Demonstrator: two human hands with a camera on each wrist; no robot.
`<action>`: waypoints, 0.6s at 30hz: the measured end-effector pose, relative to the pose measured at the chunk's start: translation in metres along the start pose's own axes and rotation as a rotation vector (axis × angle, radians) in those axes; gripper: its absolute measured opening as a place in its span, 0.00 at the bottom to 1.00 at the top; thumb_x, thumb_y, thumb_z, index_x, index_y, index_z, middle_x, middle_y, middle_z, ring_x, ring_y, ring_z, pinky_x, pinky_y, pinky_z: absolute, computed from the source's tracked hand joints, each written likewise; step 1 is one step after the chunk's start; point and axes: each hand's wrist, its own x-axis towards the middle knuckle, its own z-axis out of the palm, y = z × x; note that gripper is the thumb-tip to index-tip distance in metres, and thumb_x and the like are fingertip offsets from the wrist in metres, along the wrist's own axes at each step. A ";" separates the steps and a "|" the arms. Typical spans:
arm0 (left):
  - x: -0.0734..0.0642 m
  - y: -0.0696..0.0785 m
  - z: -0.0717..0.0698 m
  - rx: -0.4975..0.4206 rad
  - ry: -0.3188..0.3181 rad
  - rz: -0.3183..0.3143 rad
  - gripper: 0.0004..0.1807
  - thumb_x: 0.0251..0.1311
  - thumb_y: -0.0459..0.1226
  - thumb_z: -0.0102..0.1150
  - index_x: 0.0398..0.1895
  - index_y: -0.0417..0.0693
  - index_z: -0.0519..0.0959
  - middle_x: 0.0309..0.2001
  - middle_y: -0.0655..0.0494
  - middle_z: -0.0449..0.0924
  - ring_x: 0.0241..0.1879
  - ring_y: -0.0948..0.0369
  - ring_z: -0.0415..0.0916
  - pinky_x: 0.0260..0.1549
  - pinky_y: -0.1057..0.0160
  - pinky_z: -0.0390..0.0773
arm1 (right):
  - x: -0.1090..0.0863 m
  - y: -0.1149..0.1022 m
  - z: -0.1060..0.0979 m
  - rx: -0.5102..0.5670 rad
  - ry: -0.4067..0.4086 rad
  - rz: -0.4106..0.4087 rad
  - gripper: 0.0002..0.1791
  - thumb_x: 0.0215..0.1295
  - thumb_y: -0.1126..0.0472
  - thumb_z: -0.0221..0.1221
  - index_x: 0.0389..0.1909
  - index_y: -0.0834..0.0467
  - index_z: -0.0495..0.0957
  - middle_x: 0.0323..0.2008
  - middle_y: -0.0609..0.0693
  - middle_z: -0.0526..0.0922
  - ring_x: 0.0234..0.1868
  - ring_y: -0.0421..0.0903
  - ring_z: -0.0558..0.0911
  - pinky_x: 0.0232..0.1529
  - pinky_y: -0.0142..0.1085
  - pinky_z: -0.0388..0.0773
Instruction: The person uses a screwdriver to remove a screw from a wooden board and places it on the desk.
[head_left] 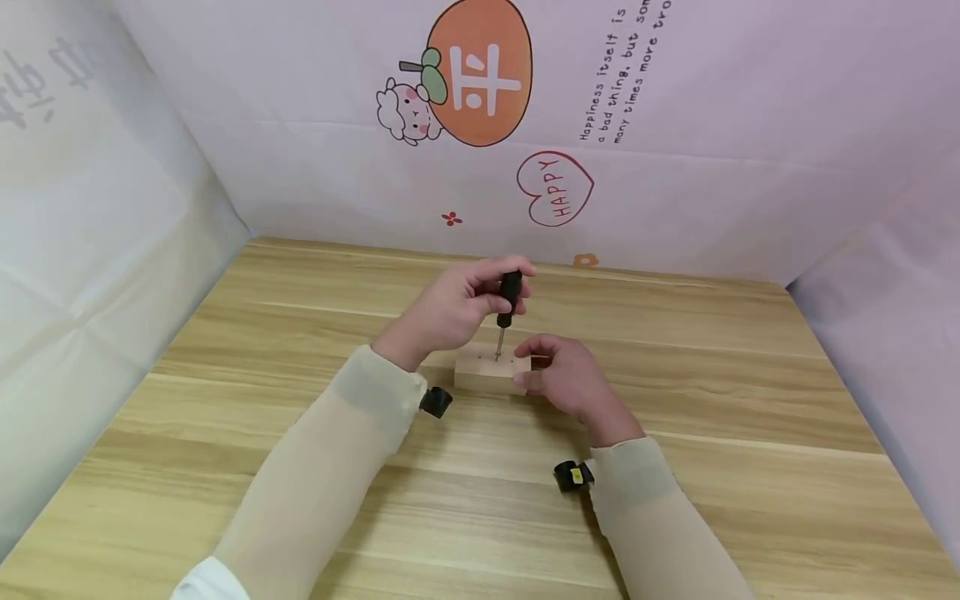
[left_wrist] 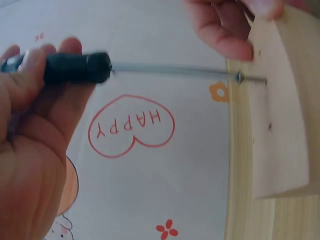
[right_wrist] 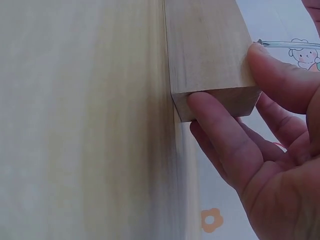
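The screwdriver [head_left: 506,314] slants down from the left hand [head_left: 456,307], whose fingers are clamped round the black handle [left_wrist: 80,68] — its tip meeting, below those fingers, a screw [left_wrist: 253,79] standing in the wooden block [head_left: 487,382], which the right hand [head_left: 567,375] grips at one end.

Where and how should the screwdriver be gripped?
Probably by its thick dark handle, from above left, as the left hand does: the screwdriver stands nearly upright, tip at the screw on the wooden block, whose right end the right hand holds.
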 end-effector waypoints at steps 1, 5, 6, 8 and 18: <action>-0.001 0.001 0.002 0.005 0.018 -0.006 0.22 0.66 0.18 0.50 0.58 0.44 0.78 0.43 0.47 0.80 0.40 0.52 0.83 0.47 0.57 0.82 | 0.000 0.000 0.000 0.000 0.003 -0.002 0.16 0.60 0.62 0.70 0.49 0.53 0.81 0.46 0.51 0.80 0.44 0.51 0.77 0.40 0.40 0.81; -0.003 0.005 0.009 0.049 0.090 -0.033 0.24 0.66 0.17 0.49 0.57 0.47 0.80 0.42 0.48 0.80 0.39 0.56 0.83 0.46 0.60 0.82 | 0.000 -0.001 0.000 0.010 0.007 0.003 0.15 0.60 0.63 0.70 0.48 0.53 0.82 0.44 0.52 0.80 0.43 0.51 0.77 0.40 0.40 0.81; -0.004 0.007 0.011 0.063 0.111 -0.035 0.24 0.65 0.17 0.50 0.57 0.48 0.80 0.42 0.49 0.80 0.39 0.56 0.83 0.45 0.60 0.82 | 0.000 -0.001 0.000 0.012 0.009 0.005 0.15 0.60 0.63 0.70 0.48 0.53 0.82 0.44 0.52 0.80 0.43 0.51 0.77 0.40 0.40 0.81; -0.005 0.009 0.015 0.098 0.155 -0.029 0.24 0.65 0.18 0.52 0.56 0.48 0.80 0.42 0.49 0.80 0.38 0.58 0.83 0.45 0.62 0.82 | 0.001 0.000 -0.001 0.011 0.009 0.002 0.16 0.60 0.63 0.70 0.48 0.54 0.82 0.44 0.52 0.80 0.43 0.51 0.77 0.39 0.40 0.81; -0.010 0.015 0.043 0.438 0.385 0.016 0.21 0.63 0.21 0.57 0.55 0.50 0.80 0.38 0.57 0.80 0.33 0.65 0.80 0.36 0.66 0.80 | 0.001 0.002 0.000 0.029 0.015 -0.001 0.16 0.58 0.63 0.71 0.48 0.56 0.82 0.41 0.53 0.79 0.40 0.50 0.77 0.38 0.39 0.80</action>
